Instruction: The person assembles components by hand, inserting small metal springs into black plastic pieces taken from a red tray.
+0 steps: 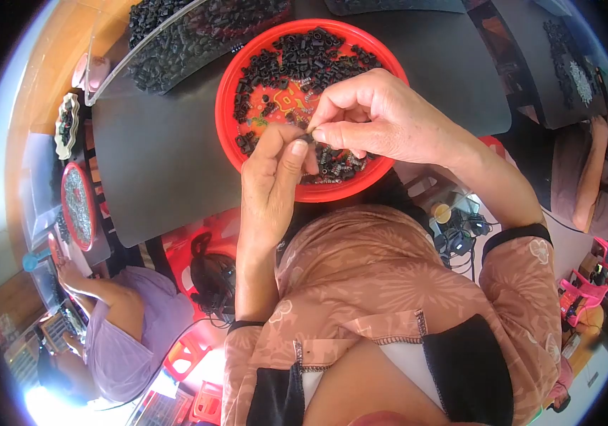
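My left hand (273,170) pinches a small black plastic part (305,138) between thumb and forefinger, over the near side of a red tray (227,117). Fingertips of my right hand (382,121) meet it there, closed in a pinch on something too small to make out. Inside the round tray lie many small black plastic parts (311,53), mostly along the far side. Small metal springs (343,165) are mixed with black parts at its near side. The tray's patterned bottom shows in the middle.
A clear bin of black parts (197,42) stands at the back left of the dark table (155,156). Co-workers sit at left (134,319) and right (588,163). At far left is a red tray of small clear or metallic pieces (77,202). Black cables (460,238) hang below the table.
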{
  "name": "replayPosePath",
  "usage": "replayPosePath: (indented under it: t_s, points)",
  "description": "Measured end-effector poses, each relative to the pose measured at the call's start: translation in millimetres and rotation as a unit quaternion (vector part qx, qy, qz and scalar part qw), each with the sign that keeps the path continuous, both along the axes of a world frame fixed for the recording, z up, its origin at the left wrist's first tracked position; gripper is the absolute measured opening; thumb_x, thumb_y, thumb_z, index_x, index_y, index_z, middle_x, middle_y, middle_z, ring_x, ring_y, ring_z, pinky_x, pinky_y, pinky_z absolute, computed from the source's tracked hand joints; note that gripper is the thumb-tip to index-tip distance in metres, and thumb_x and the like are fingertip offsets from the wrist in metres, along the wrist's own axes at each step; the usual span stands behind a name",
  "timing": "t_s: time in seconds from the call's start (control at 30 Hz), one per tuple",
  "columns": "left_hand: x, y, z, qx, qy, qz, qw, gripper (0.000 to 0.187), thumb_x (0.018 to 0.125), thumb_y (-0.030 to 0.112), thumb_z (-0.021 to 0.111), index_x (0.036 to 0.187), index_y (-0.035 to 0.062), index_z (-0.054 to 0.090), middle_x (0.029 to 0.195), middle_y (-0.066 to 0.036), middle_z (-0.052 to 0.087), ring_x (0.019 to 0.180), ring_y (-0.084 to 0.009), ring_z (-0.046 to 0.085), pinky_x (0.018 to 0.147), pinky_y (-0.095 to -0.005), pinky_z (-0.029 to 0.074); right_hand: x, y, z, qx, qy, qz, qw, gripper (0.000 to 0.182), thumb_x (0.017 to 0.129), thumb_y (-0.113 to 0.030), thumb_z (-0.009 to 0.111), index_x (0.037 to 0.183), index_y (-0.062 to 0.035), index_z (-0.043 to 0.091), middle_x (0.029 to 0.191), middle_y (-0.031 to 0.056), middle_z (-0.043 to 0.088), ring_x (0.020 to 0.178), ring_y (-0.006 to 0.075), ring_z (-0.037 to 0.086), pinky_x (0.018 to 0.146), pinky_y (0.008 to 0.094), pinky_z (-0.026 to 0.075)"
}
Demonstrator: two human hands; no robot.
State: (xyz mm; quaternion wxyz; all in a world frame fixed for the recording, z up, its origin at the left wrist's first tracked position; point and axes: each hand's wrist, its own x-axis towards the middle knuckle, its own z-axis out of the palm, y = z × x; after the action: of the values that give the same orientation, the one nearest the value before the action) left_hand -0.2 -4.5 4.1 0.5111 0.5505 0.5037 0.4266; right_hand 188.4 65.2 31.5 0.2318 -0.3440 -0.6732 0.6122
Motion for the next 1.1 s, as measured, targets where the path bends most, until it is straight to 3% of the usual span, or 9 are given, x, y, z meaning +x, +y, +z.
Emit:
replayPosePath:
  t_s: [0.3,0.47,0.6,0.77,0.8,0.9,1.0,1.03,1.1]
  points:
    - [-4.8,-2.8,4.2,-0.038,0.015,-0.026,0.999,0.023,0.102,0.02,0.045,0.094,0.0013,0.055,0.075,-0.001,0.055,0.071,-0.009,0.047,0.067,-0.0243,0.041,-1.1,2.7,-1.8,-0.055,0.025,0.03,0.998,0.014,0.091,-0.014,0.064,0.088,0.0005,0.066,0.071,0.0005,0.06,0.055,0.0038,0.05,0.051,0.0188,0.04]
    - [0.1,-2.3,7.0,-0.036,-0.056,-0.015,0.998,0.023,0.102,0.02,0.046,0.092,0.0021,0.056,0.075,0.0,0.054,0.068,-0.0074,0.044,0.064,-0.0227,0.038,0.2,3.5,-1.4,-0.09,0.051,0.031,0.994,0.014,0.09,-0.013,0.064,0.089,0.0012,0.066,0.071,0.0009,0.06,0.055,0.0038,0.049,0.052,0.0187,0.039]
    - [-1.2,-1.8,-0.8,0.011,-0.022,-0.025,0.999,0.024,0.102,0.025,0.046,0.094,0.0044,0.056,0.074,0.002,0.053,0.065,-0.0044,0.039,0.058,-0.0194,0.032,-0.4,3.6,-1.4,-0.049,0.01,0.03,0.998,0.012,0.089,-0.012,0.064,0.088,0.0005,0.067,0.069,0.0004,0.06,0.056,0.0037,0.051,0.052,0.0191,0.04]
    - [-1.0,-4.7,-5.2,0.013,0.007,-0.001,1.0,0.02,0.101,0.019,0.048,0.094,0.0025,0.055,0.074,0.003,0.046,0.067,-0.005,0.038,0.059,-0.0196,0.031,-5.7,-1.0,-2.9,0.104,-0.017,0.009,0.994,0.009,0.085,-0.008,0.065,0.084,0.0002,0.065,0.066,0.0011,0.06,0.058,0.0042,0.055,0.051,0.0209,0.043]
    - [0.3,-5.7,-4.5,0.01,0.024,0.01,1.0,0.019,0.101,0.018,0.048,0.094,0.002,0.055,0.074,0.004,0.045,0.068,-0.005,0.038,0.059,-0.0198,0.032,-6.0,-1.1,-1.0,0.082,-0.02,0.011,0.996,0.008,0.085,-0.007,0.065,0.083,0.0004,0.064,0.066,0.0014,0.06,0.057,0.0044,0.055,0.051,0.0212,0.043]
    - [2.3,-7.5,-6.3,0.048,0.08,0.036,0.995,0.016,0.098,0.013,0.051,0.091,-0.0009,0.056,0.07,-0.007,0.05,0.065,-0.0134,0.046,0.061,-0.029,0.042,-6.5,-1.4,6.2,0.04,-0.03,0.011,0.999,0.007,0.083,-0.005,0.065,0.081,0.0008,0.063,0.066,0.0019,0.061,0.056,0.0049,0.055,0.05,0.0219,0.043]
    - [7.5,-6.3,-3.1,0.071,0.112,0.05,0.99,0.014,0.097,0.012,0.052,0.092,-0.0007,0.056,0.069,-0.011,0.05,0.064,-0.0165,0.047,0.061,-0.031,0.042,-6.7,-0.6,6.2,0.027,-0.032,0.006,0.999,0.008,0.081,-0.006,0.065,0.08,0.0018,0.062,0.065,0.0045,0.062,0.053,0.0074,0.057,0.048,0.0232,0.045]
    - [8.3,-5.6,-6.4,0.074,0.097,0.054,0.991,0.018,0.1,0.014,0.049,0.091,-0.0003,0.057,0.072,0.003,0.044,0.067,-0.0056,0.038,0.058,-0.0225,0.034,-7.4,0.7,8.1,0.015,-0.026,0.001,1.0,0.011,0.08,-0.007,0.066,0.079,0.003,0.063,0.065,0.0071,0.064,0.052,0.0096,0.059,0.047,0.0245,0.047]
    - [9.2,-3.7,-9.0,0.097,0.122,0.051,0.986,0.019,0.1,0.014,0.049,0.091,-0.0005,0.057,0.071,0.002,0.044,0.067,-0.0065,0.039,0.058,-0.0235,0.036,-6.6,1.7,10.0,0.004,-0.025,-0.001,1.0,0.014,0.08,-0.009,0.066,0.077,0.0038,0.062,0.064,0.0085,0.064,0.05,0.011,0.06,0.046,0.0252,0.048]
